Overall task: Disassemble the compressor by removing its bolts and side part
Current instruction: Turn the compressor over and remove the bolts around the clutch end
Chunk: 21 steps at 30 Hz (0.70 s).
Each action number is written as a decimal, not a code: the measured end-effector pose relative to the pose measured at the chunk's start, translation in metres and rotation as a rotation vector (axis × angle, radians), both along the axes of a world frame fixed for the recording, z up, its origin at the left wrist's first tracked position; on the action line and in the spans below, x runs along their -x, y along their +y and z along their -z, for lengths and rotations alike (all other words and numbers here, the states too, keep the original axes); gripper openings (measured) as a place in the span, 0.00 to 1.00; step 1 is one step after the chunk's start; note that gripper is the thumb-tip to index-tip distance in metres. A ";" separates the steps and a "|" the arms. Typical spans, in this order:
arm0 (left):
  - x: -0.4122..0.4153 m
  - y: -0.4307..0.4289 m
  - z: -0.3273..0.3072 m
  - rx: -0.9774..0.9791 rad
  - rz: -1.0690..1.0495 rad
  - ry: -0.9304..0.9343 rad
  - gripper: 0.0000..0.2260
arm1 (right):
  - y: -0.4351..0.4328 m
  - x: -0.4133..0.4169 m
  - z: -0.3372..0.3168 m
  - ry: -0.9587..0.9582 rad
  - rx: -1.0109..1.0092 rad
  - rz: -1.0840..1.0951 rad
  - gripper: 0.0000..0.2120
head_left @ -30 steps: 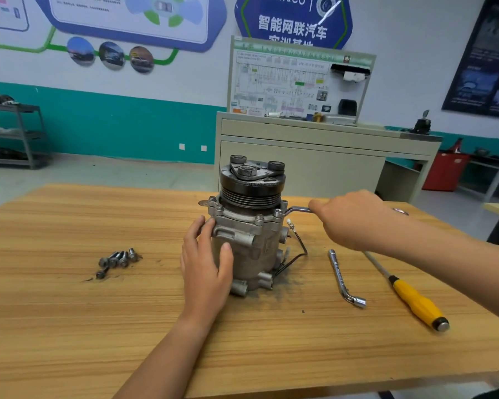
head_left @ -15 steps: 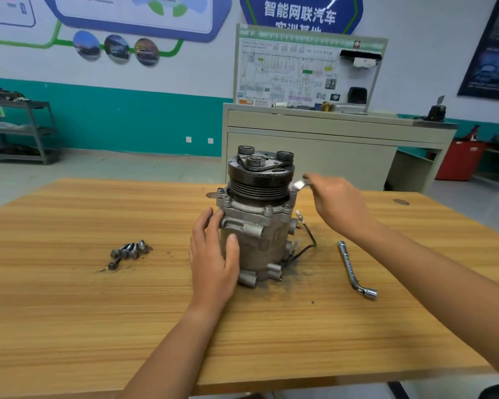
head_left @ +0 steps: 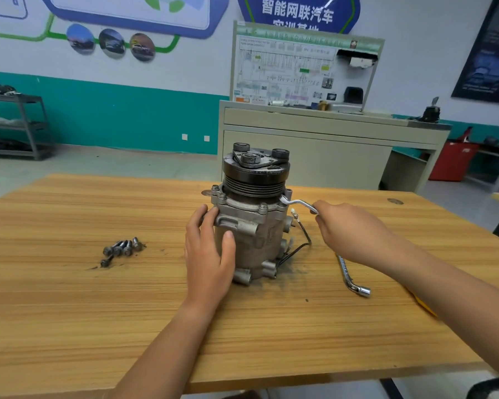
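The right hand (head_left: 349,231) was clenched round the outer end of a bent wrench (head_left: 298,203), fingers curled over the handle, knuckles up. From that grip the handle ran leftward and slightly away from the person, its long axis nearly level. Its far end met the compressor (head_left: 254,226) at the right rear corner of the flange, where a flange bolt (head_left: 288,192) stood. Whether the wrench head was fully seated on the bolt could not be told. So the work lay to the left of the grip, and this was the nearer hand to that corner; any turn would probably sweep the handle about the bolt's upright axis. The right forearm came in low from the right of the compressor, wrist roughly straight.

The left hand (head_left: 211,254) gripped the compressor's housing on its near-left side, thumb across the front and fingers wrapped round the left, bracing it. The compressor stood upright on the table (head_left: 69,312), pulley end up. Loose bolts (head_left: 121,249) lay well to its left. A second wrench (head_left: 350,276) lay to its right, and its black wire (head_left: 303,234) trailed between them.
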<state>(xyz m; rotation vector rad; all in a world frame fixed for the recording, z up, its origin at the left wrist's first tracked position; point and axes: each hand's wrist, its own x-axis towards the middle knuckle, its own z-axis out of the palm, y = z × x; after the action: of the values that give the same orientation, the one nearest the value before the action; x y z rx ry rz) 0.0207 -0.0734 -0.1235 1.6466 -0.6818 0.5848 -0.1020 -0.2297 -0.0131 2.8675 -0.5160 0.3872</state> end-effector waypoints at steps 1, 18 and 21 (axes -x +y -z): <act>0.000 0.000 0.000 0.001 0.002 0.002 0.27 | 0.000 -0.001 -0.001 0.019 0.026 0.022 0.07; -0.002 0.000 0.000 0.018 0.039 0.033 0.22 | 0.016 -0.004 -0.031 0.215 0.218 0.069 0.06; -0.002 0.000 -0.001 0.025 0.039 0.032 0.22 | 0.020 -0.004 -0.037 0.247 0.224 0.083 0.08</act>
<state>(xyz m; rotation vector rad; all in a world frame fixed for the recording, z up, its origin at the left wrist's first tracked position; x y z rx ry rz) 0.0228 -0.0737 -0.1228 1.6132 -0.6789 0.5358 -0.0984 -0.2093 0.0237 2.6179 -0.5081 0.0695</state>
